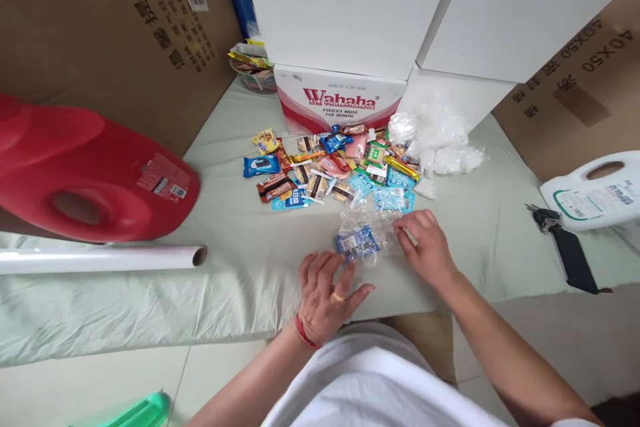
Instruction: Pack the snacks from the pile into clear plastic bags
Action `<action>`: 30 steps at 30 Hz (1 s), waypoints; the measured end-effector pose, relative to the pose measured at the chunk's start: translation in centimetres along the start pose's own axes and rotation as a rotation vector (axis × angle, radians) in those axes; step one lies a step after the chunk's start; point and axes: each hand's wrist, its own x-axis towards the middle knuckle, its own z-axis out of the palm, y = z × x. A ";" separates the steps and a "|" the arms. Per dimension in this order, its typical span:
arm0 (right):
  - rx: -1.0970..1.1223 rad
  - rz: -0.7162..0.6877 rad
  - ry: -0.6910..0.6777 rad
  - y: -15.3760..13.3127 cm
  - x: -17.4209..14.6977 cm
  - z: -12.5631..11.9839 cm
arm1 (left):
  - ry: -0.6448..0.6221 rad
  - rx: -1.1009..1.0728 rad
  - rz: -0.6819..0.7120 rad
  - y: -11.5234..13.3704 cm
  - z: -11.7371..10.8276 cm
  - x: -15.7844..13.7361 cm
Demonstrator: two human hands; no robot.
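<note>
A clear plastic bag lies on the cloth-covered table before me. Pinched in the fingers of my right hand is the bag's right edge. A blue snack packet shows in or under the clear plastic; I cannot tell which. My left hand rests palm down just in front of that packet, its fingers spread and a ring on one of them. Beyond both hands spreads a pile of wrapped snacks, in blue, yellow, red and brown wrappers.
Crumpled clear bags sit right of the pile, before a Wahaha carton. A red jug and a white roll lie left. At right are a white jug and a black phone-like object with keys.
</note>
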 end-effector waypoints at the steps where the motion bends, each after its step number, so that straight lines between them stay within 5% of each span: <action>1: 0.032 -0.027 0.016 -0.7 -0.7 0.4 | -0.013 0.012 -0.007 0.3 0.3 0.1; 11: 0.074 -0.178 -0.075 -2.8 -2.8 5.5 | -0.028 -0.303 -0.669 -2.4 0.2 1.7; 16: 0.065 -0.159 -0.197 -2.7 -2.8 5.9 | -0.098 -0.220 -1.110 -4.1 -1.9 0.0; 19: 0.056 -0.130 -0.252 -3.0 -2.8 6.4 | -0.134 -0.196 -1.216 -4.7 -3.2 -0.7; 21: 0.038 -0.109 -0.268 -3.3 -2.7 6.7 | -0.027 -0.129 -1.103 -4.8 -4.1 -0.6; 24: 0.023 -0.097 -0.294 -3.7 -2.3 6.9 | 0.145 -0.030 -0.691 -3.8 -4.8 1.0; 27: 0.030 -0.093 -0.303 -4.0 -2.0 6.8 | 0.073 -0.006 -0.306 -1.9 -4.0 3.5; 30: 0.072 -0.097 -0.278 -4.0 -1.9 6.7 | -0.085 0.042 -0.146 -0.7 -1.2 5.6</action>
